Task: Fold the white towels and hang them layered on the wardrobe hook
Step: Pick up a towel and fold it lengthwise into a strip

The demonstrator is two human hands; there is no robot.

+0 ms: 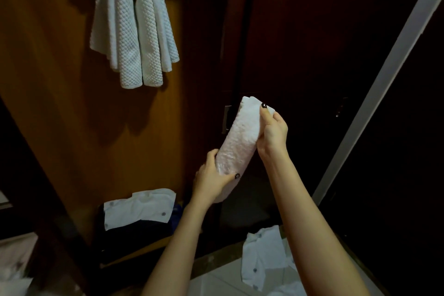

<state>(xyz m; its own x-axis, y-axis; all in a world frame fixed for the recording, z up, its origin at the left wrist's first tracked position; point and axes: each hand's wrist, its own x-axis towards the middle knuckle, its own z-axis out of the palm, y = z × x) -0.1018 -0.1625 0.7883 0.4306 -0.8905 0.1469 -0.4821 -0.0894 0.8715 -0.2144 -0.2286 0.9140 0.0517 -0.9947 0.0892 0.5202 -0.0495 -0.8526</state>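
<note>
While gripping both ends to keep fold intact, holding folded towel (236, 142) slanted mid-air, below and right of hung towels (134, 31). Pinching top with right hand (274, 130); clasping bottom with left hand (211, 180), fingers curled round. Likely readying for layering there.

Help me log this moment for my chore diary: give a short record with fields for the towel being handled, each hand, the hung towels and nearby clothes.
held item: folded towel, white, slanted, before the dark wardrobe door
left hand: grips its lower end
right hand: grips its upper end
hung towels: several, white, bunched against the brown panel; hook hidden
nearby clothes: white shirt on a dark pile; another white shirt on the floor
</note>
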